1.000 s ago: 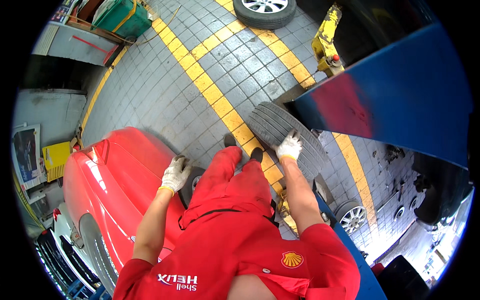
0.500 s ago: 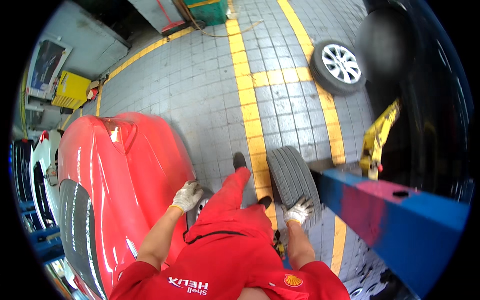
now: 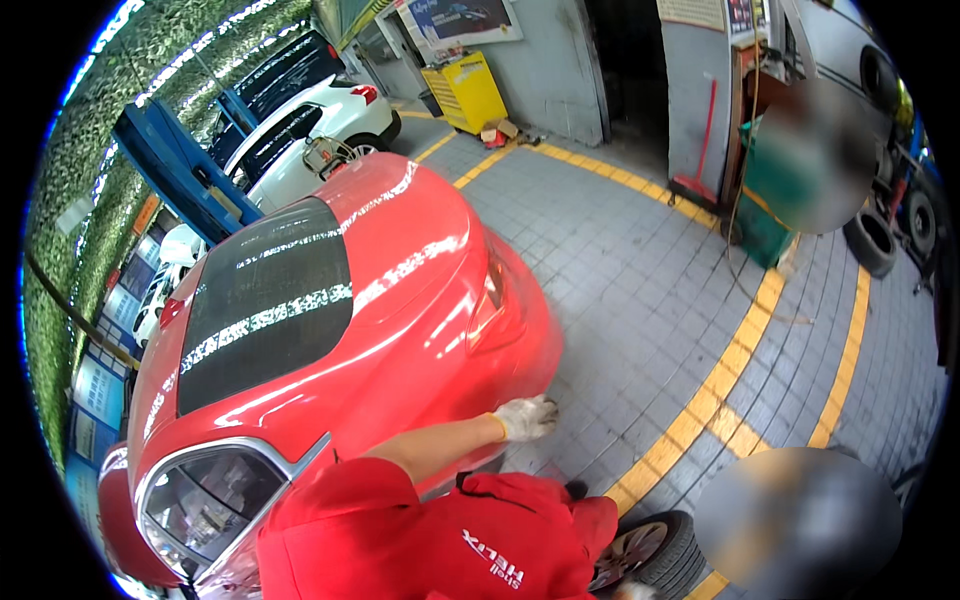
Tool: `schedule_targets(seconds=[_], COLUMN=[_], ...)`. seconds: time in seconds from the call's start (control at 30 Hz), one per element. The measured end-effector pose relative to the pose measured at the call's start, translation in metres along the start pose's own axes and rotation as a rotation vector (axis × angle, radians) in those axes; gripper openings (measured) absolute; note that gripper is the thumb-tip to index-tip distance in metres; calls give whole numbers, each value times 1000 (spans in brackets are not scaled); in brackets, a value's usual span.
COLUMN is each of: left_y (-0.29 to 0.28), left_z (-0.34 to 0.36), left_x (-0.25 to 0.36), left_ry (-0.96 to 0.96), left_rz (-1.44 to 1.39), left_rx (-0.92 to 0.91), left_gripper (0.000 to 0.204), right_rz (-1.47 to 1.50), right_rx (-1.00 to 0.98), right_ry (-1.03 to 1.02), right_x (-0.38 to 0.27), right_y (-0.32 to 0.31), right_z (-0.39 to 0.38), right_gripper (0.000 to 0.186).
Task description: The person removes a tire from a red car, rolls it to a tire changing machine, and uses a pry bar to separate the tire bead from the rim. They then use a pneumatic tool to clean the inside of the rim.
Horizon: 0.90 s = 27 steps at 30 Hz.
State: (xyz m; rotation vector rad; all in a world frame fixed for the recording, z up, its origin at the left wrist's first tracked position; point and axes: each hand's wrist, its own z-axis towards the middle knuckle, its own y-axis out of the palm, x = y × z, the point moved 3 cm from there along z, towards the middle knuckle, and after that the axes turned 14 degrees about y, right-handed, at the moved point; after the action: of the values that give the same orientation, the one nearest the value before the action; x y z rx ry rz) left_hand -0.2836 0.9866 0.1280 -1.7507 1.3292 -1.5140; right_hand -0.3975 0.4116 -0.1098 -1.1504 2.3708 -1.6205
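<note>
And there's the left grip, a whitish knitted glove with soiled fingertips, out by the rear side of the glossy red metal car; nothing shows in it, though I can't tell if its fingers are spread or pressed together! Down and right of it, the black rubber-tyred wheel with a spoked metal rim seems to stand on edge beside the person's leg, with the right grip at its lower border, mostly cut off, so its hold can't be told either. My read: this is wheel-handling on foot, right hand guiding, left free for balance. The next move calls for steady right-hand control, wheel upright, clear of the leg, and the left grip kept off that paintwork!
</note>
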Motion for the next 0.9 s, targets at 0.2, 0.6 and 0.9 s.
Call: schedule_targets(seconds=[0.2,0.6,0.9], left_y=[-27,-107,-152], left_z=[59,355,505], left_x=[13,48,47], left_ry=[-40,-9,-219], left_rz=[-34,19,40], left_rx=[-79,-214,-217], left_gripper=[47,49,53], right_rz=[134,168,335], right_rx=[-102,-253,-50], right_ry=[204,136,464], right_x=[-86,-198,-230], right_y=[-87,-278,-188], right_z=[-30,186,215], right_gripper=[115,127,94])
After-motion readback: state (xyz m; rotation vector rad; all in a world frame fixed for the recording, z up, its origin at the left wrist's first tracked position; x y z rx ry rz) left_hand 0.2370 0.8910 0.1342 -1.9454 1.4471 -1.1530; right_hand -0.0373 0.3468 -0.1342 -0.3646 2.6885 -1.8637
